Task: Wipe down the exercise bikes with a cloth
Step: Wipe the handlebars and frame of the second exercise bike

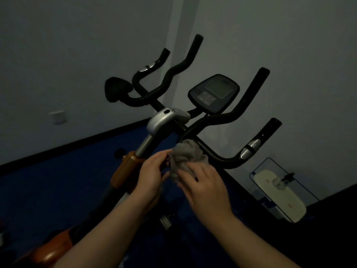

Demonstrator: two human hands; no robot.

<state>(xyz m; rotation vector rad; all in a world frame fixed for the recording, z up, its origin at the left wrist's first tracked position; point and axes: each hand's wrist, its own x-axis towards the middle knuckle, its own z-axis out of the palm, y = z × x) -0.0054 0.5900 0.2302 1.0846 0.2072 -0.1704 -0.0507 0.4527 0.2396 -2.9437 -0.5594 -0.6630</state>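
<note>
Head view, dim room: I see a black-and-orange exercise bike [154, 132] standing at the centre of the scene, its black curved handlebars [222, 120] spreading left and right from a silver clamp housing [164, 120] on top of the stem. A dark oval console with a grey screen [214, 92] sits just beyond the clamp, on the far side. A crumpled grey cloth [183, 157] lies bunched against the handlebar's lower right branch, just below the clamp, and I hold it between both hands. My left hand [150, 173] sits at the left of the cloth, with its curled fingers pinching the cloth's left edge. My right hand [204, 186] lies over the near right part of the cloth, fingers spread and bent down onto the fabric, pressing it toward the bar. Both bare forearms enter from the near edge of the scene. An orange post sleeve [125, 169] with a black adjustment knob [119, 152] sits on the stem, left of my left hand. On the right handlebar branch I see a silver pulse sensor pad [250, 149], well clear of the cloth. Blue floor [58, 180] runs under the bike to a black skirting strip along the grey wall [67, 55]. At the far right, a flat cream-coloured mop head in a blue-edged frame [280, 192] leans near the wall. A small white wall plate [58, 116] shows on the left wall.
</note>
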